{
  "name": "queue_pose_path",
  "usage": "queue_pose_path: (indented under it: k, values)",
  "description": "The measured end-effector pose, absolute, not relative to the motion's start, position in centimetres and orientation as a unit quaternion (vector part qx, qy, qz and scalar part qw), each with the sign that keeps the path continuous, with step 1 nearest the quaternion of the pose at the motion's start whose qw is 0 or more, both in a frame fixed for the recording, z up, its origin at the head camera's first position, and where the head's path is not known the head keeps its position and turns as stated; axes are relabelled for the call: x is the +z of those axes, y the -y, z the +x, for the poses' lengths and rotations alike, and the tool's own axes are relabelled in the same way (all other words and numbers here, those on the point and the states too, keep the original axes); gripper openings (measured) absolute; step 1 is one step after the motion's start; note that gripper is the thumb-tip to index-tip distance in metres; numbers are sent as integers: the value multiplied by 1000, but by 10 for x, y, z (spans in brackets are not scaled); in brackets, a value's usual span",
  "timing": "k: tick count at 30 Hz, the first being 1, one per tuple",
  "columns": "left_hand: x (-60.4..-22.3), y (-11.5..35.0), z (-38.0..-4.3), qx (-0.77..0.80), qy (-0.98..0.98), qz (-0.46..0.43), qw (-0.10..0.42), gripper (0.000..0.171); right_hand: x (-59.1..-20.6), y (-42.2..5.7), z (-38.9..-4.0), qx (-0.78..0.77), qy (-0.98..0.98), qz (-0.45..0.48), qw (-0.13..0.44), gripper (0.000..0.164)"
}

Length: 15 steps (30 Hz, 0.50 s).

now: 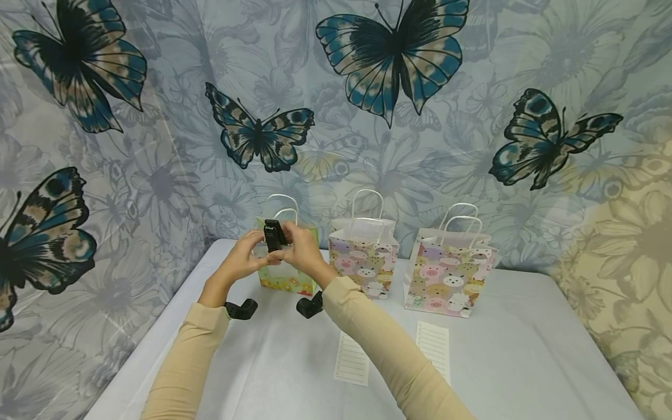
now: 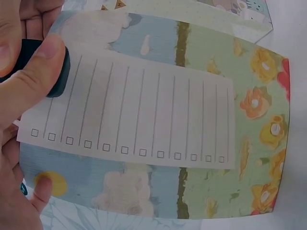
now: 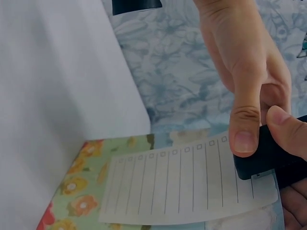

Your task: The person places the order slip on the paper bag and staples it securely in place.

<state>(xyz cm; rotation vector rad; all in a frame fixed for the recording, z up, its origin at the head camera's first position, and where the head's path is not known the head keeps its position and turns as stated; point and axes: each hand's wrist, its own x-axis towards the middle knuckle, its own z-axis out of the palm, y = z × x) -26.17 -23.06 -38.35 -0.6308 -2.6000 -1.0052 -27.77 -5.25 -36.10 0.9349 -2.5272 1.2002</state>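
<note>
A black stapler (image 1: 273,234) is held between both hands in front of the green flowered gift bag (image 1: 286,282). Its head overlaps the handle end of a lined white checklist slip (image 3: 168,184) lying flat against the bag's front. My left hand (image 1: 243,255) has its thumb on the stapler's head, with fingers behind the bag panel. From the opposite side my right hand (image 1: 300,248) grips the stapler, thumb on top and fingers underneath. In the left wrist view, small checkboxes run along one side of the slip, and painted flowers line the bag's bottom.
Two pink animal-print gift bags, a middle one (image 1: 366,265) and a right one (image 1: 446,277), stand upright to the right. Nearer on the white-covered table (image 1: 525,350) lie two lined slips, one (image 1: 352,359) partly under the right sleeve and another (image 1: 434,347). Butterfly-print cloth (image 1: 399,157) hangs behind.
</note>
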Motion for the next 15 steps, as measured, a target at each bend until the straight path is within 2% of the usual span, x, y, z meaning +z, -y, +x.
queue_pose_path:
  k: [15]
  values:
    - [-385,230,-260,-339,900,-224,160,45,-360,52,-277,404,847,325,112,46]
